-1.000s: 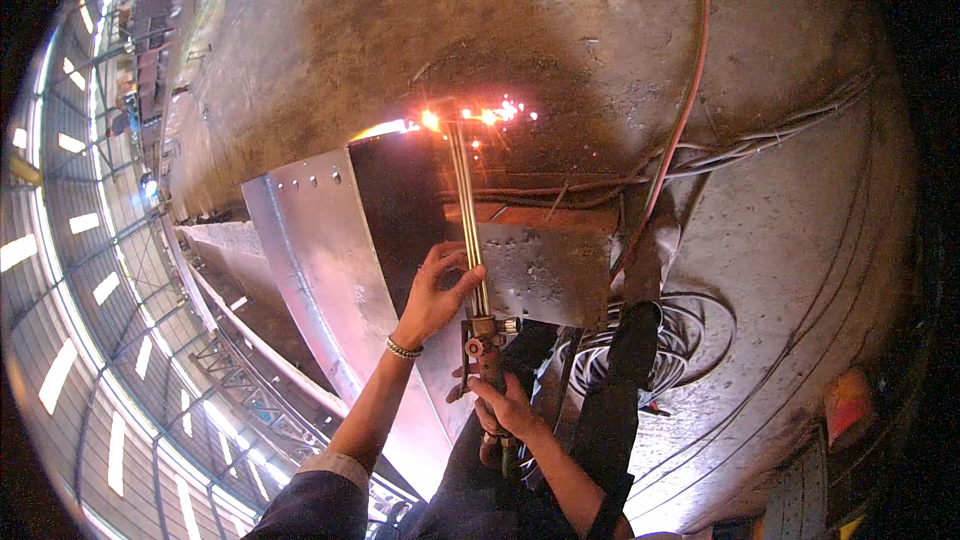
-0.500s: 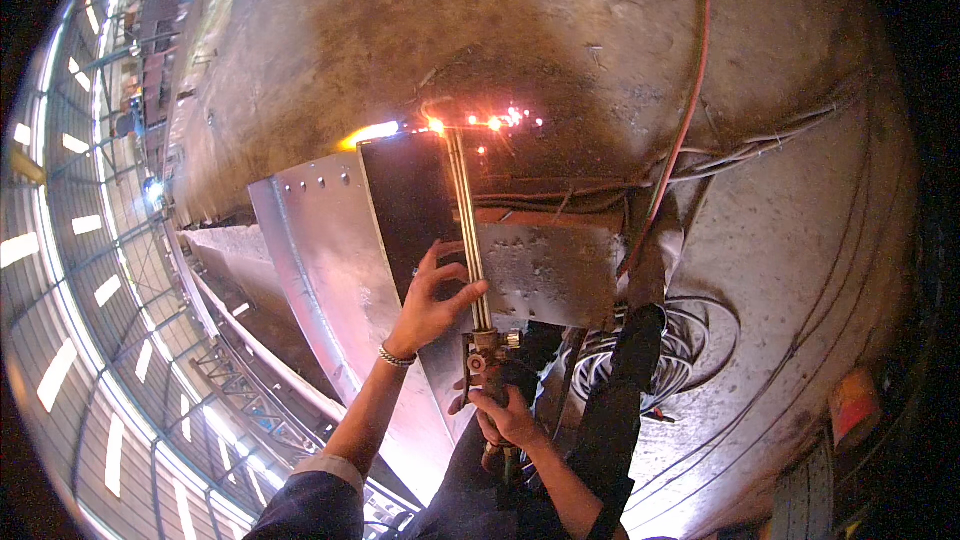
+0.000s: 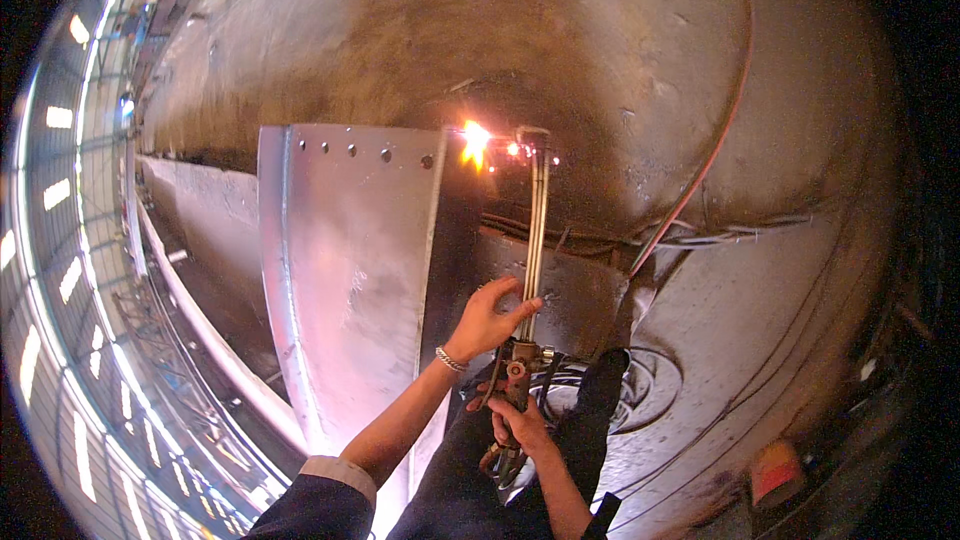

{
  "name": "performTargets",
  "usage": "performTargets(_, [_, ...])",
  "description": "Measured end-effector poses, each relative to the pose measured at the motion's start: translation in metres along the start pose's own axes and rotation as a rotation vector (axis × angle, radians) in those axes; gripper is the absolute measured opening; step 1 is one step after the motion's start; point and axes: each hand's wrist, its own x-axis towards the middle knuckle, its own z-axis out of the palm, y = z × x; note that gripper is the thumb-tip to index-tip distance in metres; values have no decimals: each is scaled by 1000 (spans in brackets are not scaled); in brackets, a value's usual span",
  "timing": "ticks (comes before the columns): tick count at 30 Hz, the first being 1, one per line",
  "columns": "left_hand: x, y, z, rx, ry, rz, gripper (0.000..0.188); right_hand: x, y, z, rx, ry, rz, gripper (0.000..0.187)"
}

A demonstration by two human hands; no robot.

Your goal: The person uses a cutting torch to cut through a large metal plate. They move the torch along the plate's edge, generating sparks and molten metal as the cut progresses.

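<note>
My right hand (image 3: 520, 427) is wrapped round the handle of a cutting torch (image 3: 537, 230), below its valve knobs. Higher up, my left hand (image 3: 492, 318), with a bracelet at the wrist, is loosely curled at the torch's brass tubes, its thumb lying across them; its other fingertips are partly hidden. The torch head bends left at the top of the tubes. A bright yellow-white flame (image 3: 476, 143) burns left of it, close to the upper corner of a large steel plate (image 3: 350, 240) with a row of holes. Small glowing spots show around the torch head.
A red hose (image 3: 740, 90) curves down the right side. Coiled cable (image 3: 640, 395) lies on the floor by my leg, with more cables behind. A red-and-tan container (image 3: 777, 473) stands at lower right. A wide brownish surface (image 3: 450, 20) lies beyond the flame.
The view has shifted, so the plate shows more fully and the hands and torch appear farther right and lower. The flame is now a compact burst instead of a long leftward streak. Both grips look unchanged.
</note>
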Motion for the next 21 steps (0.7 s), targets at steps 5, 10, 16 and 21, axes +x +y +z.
performTargets(5, [-6, 3, 12, -42, 70, 97, 44, -2, 11, -8, -40, 113, -3, 10])
performTargets(10, [-8, 10, 9, -212, 6, 175, 44, -9, -3, 6, -104, 200, -43, 7])
performTargets(16, [-9, 24, 6, -392, 49, 234, 42, -23, -28, 39, -174, 339, -47, 19])
performTargets(21, [-11, 21, 1, -468, 104, 232, 42, -27, -31, 51, -232, 371, -105, 21])
